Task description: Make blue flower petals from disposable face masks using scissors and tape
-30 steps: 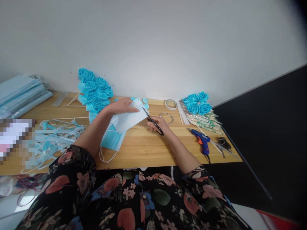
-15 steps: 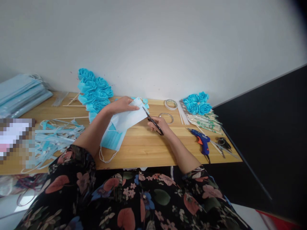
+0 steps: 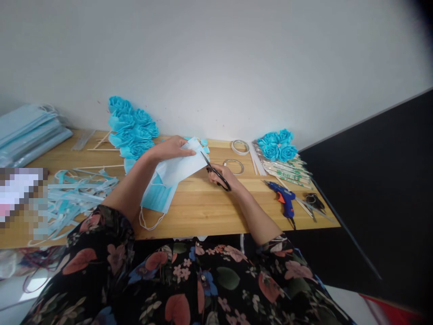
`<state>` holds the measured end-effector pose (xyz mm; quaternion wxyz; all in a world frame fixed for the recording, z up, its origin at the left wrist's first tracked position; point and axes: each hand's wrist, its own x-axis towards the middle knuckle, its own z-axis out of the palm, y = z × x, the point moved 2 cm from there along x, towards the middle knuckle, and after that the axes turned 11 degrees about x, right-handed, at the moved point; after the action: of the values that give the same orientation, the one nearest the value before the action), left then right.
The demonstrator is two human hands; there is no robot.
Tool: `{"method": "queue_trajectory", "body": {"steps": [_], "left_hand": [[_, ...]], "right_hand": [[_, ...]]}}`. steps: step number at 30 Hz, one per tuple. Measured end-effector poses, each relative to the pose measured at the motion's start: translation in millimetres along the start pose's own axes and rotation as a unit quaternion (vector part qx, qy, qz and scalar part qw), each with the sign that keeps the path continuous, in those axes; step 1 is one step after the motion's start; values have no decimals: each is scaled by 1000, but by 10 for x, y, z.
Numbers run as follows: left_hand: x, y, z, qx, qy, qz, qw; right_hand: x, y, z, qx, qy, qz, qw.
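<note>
My left hand [image 3: 171, 149] pinches the upper edge of a pale blue face mask [image 3: 181, 167] and holds it over the wooden table [image 3: 199, 207]. My right hand [image 3: 225, 177] is closed round the black handles of a pair of scissors [image 3: 214, 171]. The blades point up and left at the mask's right edge. More blue masks [image 3: 157, 196] lie under the held one, with a white ear loop hanging toward the table's front edge.
Blue fabric roses [image 3: 131, 126] are piled at the back left, and a smaller bunch [image 3: 277, 145] sits at the back right on packets of sticks. Two tape rolls [image 3: 240, 146], a blue glue gun [image 3: 284, 198], cut strips [image 3: 77, 194] and stacked masks [image 3: 30, 133] lie around.
</note>
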<state>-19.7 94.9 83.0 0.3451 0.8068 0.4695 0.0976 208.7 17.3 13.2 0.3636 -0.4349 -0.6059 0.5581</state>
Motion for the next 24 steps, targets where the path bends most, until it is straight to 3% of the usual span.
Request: {"method": "queue_trajectory", "body": {"steps": [8, 24], "left_hand": [[1, 42, 36, 19, -4, 5, 1000], [-14, 24, 34, -14, -10, 3, 1000]], "right_hand": [[14, 23, -4, -3, -20, -20, 1000], [13, 45, 5, 24, 0, -29, 999]]}}
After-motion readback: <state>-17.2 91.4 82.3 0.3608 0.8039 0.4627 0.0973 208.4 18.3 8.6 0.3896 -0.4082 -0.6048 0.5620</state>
